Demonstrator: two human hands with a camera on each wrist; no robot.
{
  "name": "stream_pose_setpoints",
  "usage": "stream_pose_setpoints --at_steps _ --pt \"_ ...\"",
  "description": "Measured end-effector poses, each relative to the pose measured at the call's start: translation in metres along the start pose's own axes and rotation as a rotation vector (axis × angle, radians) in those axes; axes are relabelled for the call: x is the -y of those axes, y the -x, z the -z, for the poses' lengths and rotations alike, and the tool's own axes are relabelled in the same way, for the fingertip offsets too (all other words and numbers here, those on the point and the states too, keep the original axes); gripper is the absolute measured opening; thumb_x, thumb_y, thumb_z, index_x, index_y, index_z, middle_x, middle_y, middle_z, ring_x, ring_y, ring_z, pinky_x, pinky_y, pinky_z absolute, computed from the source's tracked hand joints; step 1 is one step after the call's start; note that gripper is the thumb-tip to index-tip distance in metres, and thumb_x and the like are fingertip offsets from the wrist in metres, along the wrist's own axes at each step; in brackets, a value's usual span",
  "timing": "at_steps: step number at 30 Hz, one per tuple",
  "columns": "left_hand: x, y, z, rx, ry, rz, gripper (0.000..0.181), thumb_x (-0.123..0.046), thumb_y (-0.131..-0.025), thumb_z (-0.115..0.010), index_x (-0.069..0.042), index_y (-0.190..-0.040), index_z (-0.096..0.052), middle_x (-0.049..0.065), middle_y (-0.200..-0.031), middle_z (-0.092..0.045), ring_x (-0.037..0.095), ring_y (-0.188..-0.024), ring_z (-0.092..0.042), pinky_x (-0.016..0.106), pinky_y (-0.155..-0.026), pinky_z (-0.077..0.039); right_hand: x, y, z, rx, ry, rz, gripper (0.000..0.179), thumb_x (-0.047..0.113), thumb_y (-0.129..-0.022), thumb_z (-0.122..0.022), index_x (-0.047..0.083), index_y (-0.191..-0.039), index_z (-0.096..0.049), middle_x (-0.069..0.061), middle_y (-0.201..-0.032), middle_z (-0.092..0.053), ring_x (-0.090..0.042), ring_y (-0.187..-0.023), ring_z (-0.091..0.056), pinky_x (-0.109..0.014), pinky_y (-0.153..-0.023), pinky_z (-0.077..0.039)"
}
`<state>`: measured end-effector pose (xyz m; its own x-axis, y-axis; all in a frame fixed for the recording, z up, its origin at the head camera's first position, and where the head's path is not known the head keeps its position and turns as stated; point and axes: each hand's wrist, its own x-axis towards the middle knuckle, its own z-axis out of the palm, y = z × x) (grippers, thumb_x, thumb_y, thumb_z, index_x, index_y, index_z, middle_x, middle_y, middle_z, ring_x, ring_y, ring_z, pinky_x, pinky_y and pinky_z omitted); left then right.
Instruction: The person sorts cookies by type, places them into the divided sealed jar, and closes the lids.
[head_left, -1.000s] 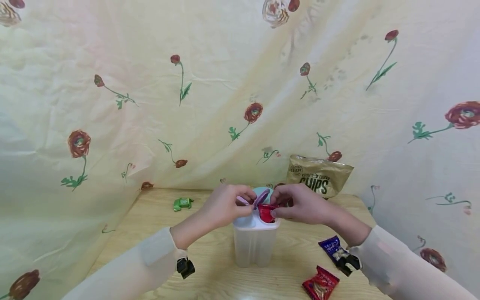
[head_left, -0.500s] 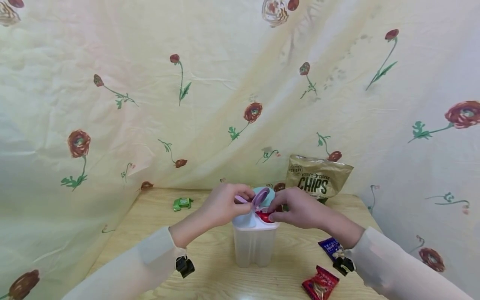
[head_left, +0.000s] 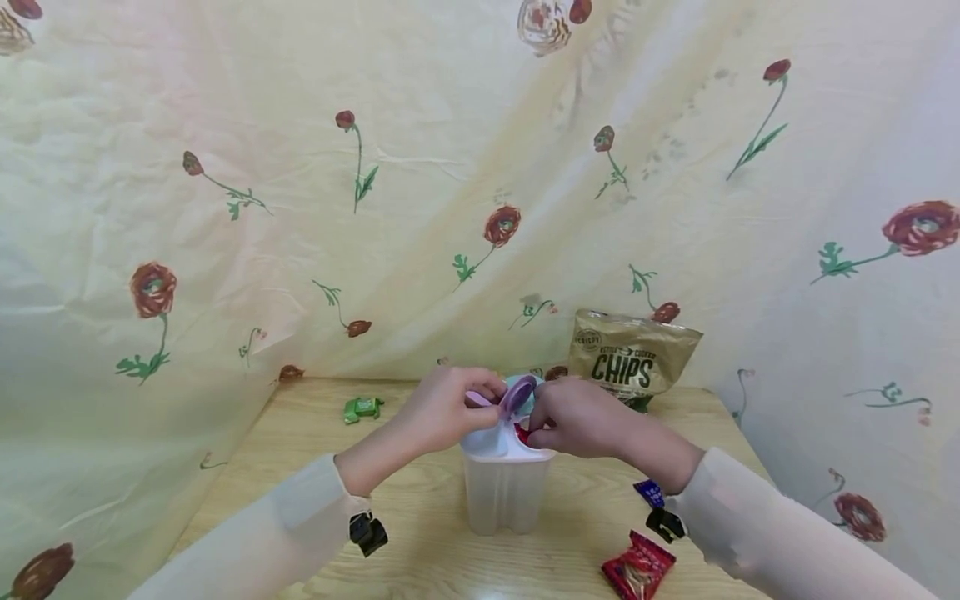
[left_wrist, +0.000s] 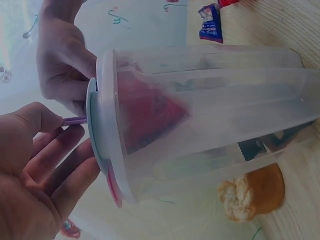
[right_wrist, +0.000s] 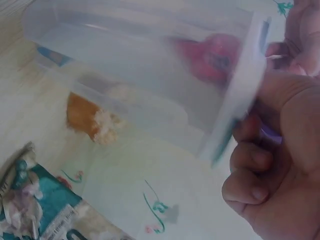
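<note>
A tall translucent container [head_left: 506, 496] with a white top stands upright on the table. My left hand [head_left: 446, 408] pinches its raised purple flip lid [head_left: 519, 394] between thumb and fingers. At the opening beside that lid, my right hand [head_left: 585, 417] has its fingertips on a red snack packet [head_left: 521, 432], pushing down into the hole. Seen through the wall in the left wrist view, most of the red packet [left_wrist: 152, 112] hangs inside the container's upper part. A dark packet [left_wrist: 252, 148] shows low through the other side. The right fingertips are partly hidden by the top.
A gold chips bag [head_left: 626, 358] stands behind on the right. Nearer lie another red packet [head_left: 637, 567] and a blue packet [head_left: 649, 493]. A green wrapped sweet [head_left: 363, 408] lies left. Behind the container is a brown thing with a pale crumbly top [left_wrist: 255, 192].
My right hand has moved down and left, and the red packet has sunk into the opening until only a bit shows in the head view. The left hand keeps hold of the purple lid.
</note>
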<state>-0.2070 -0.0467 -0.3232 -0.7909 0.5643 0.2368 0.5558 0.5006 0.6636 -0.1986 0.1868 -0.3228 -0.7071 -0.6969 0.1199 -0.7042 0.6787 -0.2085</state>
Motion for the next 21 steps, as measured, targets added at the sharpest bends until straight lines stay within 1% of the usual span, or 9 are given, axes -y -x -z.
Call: stream_pose_setpoints --at_steps 1,3,6,8,10,14,16,19,21 --pt "0.0 0.0 0.0 0.001 0.0 0.0 0.018 -0.015 -0.09 -0.072 -0.017 -0.108 -0.076 -0.006 -0.103 -0.076 0.01 -0.096 -0.072 0.031 -0.086 -0.059 0.0 -0.001 -0.001 0.002 0.006 -0.001 0.023 0.021 -0.088 -0.077 0.026 -0.067 -0.072 0.018 -0.062 -0.052 0.0 -0.055 -0.041 -0.02 -0.052 -0.034" --pt "0.001 0.0 0.0 0.002 -0.002 0.004 0.019 -0.015 -0.09 -0.072 -0.016 -0.109 -0.076 -0.006 -0.104 -0.076 0.01 -0.096 -0.072 0.03 -0.086 -0.059 0.0 0.0 -0.002 -0.007 -0.014 -0.011 0.022 0.021 -0.089 -0.078 0.025 -0.068 -0.071 0.017 -0.064 -0.052 0.0 -0.057 -0.042 -0.019 -0.053 -0.035" --pt "0.002 -0.001 0.0 0.0 -0.008 0.004 0.02 -0.015 -0.089 -0.072 -0.017 -0.109 -0.076 -0.005 -0.105 -0.076 0.01 -0.096 -0.072 0.029 -0.085 -0.059 0.0 0.003 -0.001 -0.045 -0.098 -0.05 0.01 0.021 -0.088 -0.08 0.024 -0.082 -0.073 0.016 -0.072 -0.059 -0.001 -0.06 -0.048 -0.021 -0.055 -0.041" --pt "0.003 -0.001 0.0 -0.002 -0.003 -0.001 0.02 -0.015 -0.089 -0.072 -0.016 -0.109 -0.075 -0.004 -0.105 -0.076 0.011 -0.096 -0.072 0.03 -0.084 -0.059 -0.001 0.006 0.002 -0.06 -0.156 -0.062 0.007 0.019 -0.089 -0.079 0.024 -0.091 -0.075 0.016 -0.079 -0.064 -0.002 -0.062 -0.051 -0.022 -0.057 -0.045" --pt "0.003 -0.001 0.0 -0.005 0.009 -0.002 0.02 -0.014 -0.089 -0.072 -0.016 -0.109 -0.075 -0.004 -0.104 -0.076 0.012 -0.096 -0.073 0.032 -0.084 -0.06 -0.001 0.008 0.004 -0.057 -0.188 -0.043 0.008 0.017 -0.092 -0.077 0.023 -0.096 -0.076 0.015 -0.084 -0.068 -0.001 -0.06 -0.052 -0.022 -0.058 -0.048" --pt "0.003 0.0 0.001 -0.009 0.036 -0.005 0.02 -0.013 -0.089 -0.071 -0.015 -0.109 -0.075 -0.003 -0.104 -0.076 0.015 -0.097 -0.073 0.037 -0.086 -0.06 -0.004 0.009 0.005 -0.014 -0.22 0.014 0.012 0.016 -0.096 -0.072 0.022 -0.104 -0.079 0.013 -0.089 -0.073 0.001 -0.056 -0.052 -0.022 -0.06 -0.05" --pt "0.004 0.0 0.002 -0.007 0.032 -0.008 0.02 -0.013 -0.089 -0.072 -0.015 -0.109 -0.075 -0.003 -0.104 -0.076 0.015 -0.097 -0.073 0.035 -0.086 -0.06 -0.005 0.011 0.006 -0.01 -0.232 0.022 0.012 0.017 -0.097 -0.071 0.021 -0.105 -0.079 0.012 -0.091 -0.074 0.001 -0.058 -0.052 -0.022 -0.06 -0.051" --pt "0.004 -0.001 0.001 -0.006 0.016 -0.01 0.02 -0.014 -0.089 -0.072 -0.016 -0.109 -0.076 -0.004 -0.104 -0.077 0.013 -0.096 -0.073 0.03 -0.084 -0.059 -0.008 0.017 0.008 -0.027 -0.269 0.006 0.013 0.016 -0.096 -0.072 0.019 -0.107 -0.078 0.008 -0.097 -0.075 0.0 -0.062 -0.055 -0.023 -0.061 -0.051" --pt "0.004 -0.001 0.001 -0.002 0.015 -0.008 0.02 -0.015 -0.089 -0.072 -0.016 -0.109 -0.076 -0.005 -0.103 -0.077 0.012 -0.096 -0.073 0.028 -0.083 -0.059 -0.011 0.023 0.01 -0.044 -0.292 -0.01 0.014 0.016 -0.095 -0.073 0.018 -0.109 -0.077 0.006 -0.1 -0.075 -0.001 -0.064 -0.057 -0.024 -0.062 -0.052"
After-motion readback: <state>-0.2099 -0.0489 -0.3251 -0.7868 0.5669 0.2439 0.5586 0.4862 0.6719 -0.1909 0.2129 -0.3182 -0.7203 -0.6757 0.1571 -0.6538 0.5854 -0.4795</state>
